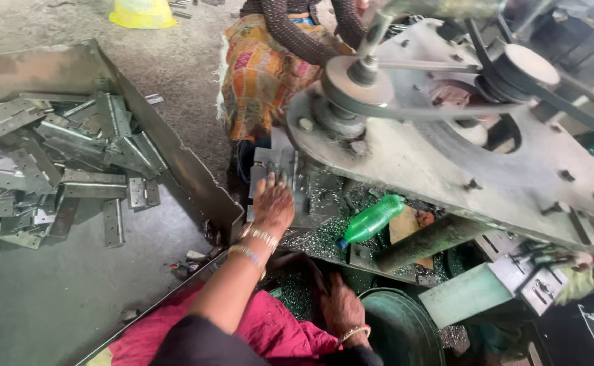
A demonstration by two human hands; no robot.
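Fingers could be caught by the belt-driven grey steel press (446,135) at upper right if the left hand (273,203) slips forward; its grip lies flat and spread on a grey metal hinge plate (270,163) at centre. Right hand (341,308), loosely curled and empty, rests lower, near a green plastic bottle (371,220).
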